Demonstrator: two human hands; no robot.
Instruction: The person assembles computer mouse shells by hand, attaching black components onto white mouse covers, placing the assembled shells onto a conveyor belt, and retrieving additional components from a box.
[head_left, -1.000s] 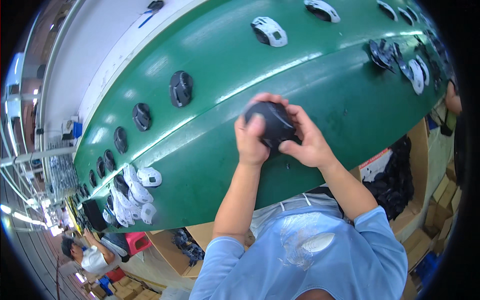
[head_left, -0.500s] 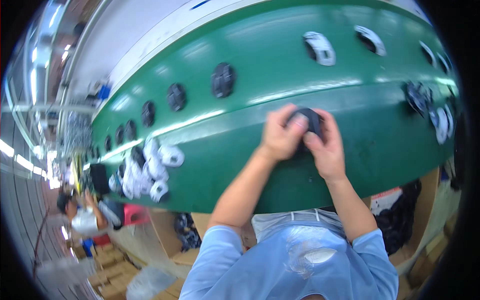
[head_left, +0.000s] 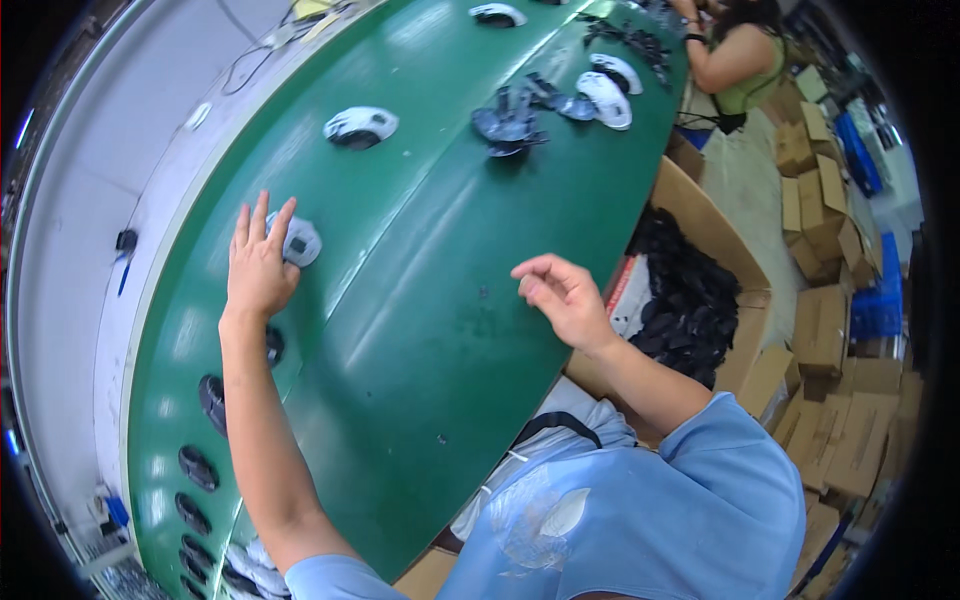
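Over the far side of the green work surface (head_left: 420,250), my left hand (head_left: 262,260) is stretched out with its fingers spread. It lies beside a white and grey rounded shell (head_left: 300,242), partly covering its edge; whether they touch I cannot tell. My right hand (head_left: 568,302) hovers above the near side, fingers loosely curled, with nothing visible in it. Below my left forearm sit black rounded pieces (head_left: 198,467) in a row, one of them (head_left: 273,345) partly hidden by the arm. Another white shell (head_left: 361,127) rests farther along the surface.
Dark strapped parts (head_left: 508,122) and white shells (head_left: 606,100) lie towards the far right end. A cardboard box (head_left: 755,290) of black pieces (head_left: 685,300) stands by the near edge. Another person (head_left: 745,60) sits beyond it. Stacked cartons (head_left: 835,430) line the right.
My hands have parted, and the black rounded piece they held together is out of them. My left hand has reached out to a white shell. The view has turned to the right.
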